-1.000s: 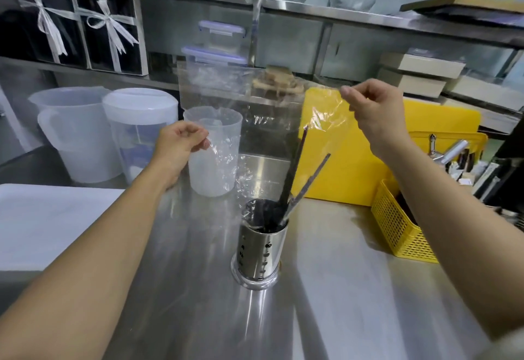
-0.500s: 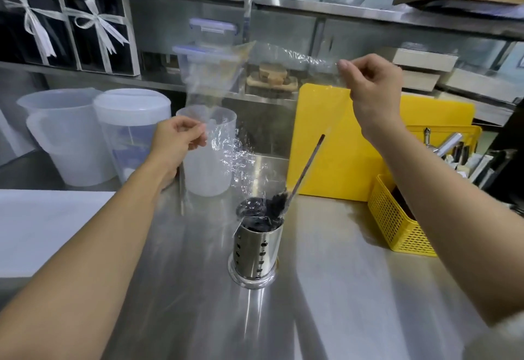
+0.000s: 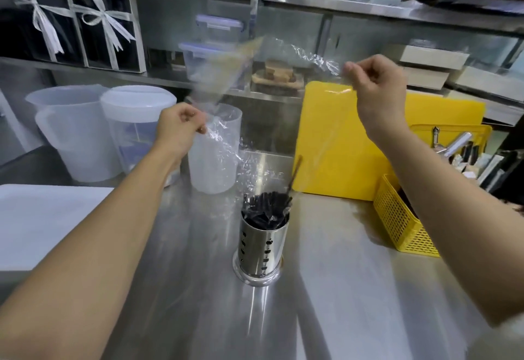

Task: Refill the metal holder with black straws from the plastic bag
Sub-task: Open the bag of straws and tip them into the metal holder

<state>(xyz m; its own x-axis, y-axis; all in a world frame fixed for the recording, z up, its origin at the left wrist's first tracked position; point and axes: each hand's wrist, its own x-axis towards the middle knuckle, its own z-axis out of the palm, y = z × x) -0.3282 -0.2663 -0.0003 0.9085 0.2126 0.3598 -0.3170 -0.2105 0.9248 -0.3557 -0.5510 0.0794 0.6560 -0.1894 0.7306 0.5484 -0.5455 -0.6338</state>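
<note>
A perforated metal holder (image 3: 262, 249) stands upright on the steel counter (image 3: 326, 288), packed with black straws (image 3: 266, 208). One straw (image 3: 293, 174) still leans up out of the bunch, inside the clear plastic bag (image 3: 272, 121) that hangs mouth-down over the holder. My left hand (image 3: 181, 128) pinches the bag's left side beside a plastic cup. My right hand (image 3: 374, 87) pinches the bag's upper right corner, higher up.
A translucent cup (image 3: 214, 150) and two large pitchers (image 3: 93, 130) stand behind the holder at left. A yellow cutting board (image 3: 368, 144) leans at the back right, a yellow basket (image 3: 402, 220) of utensils beside it. A white board (image 3: 42, 218) lies at the left. Shelves run overhead.
The bag has been lifted higher with both hands. The straws that stuck up in it have dropped into the holder, leaving a single one leaning out.
</note>
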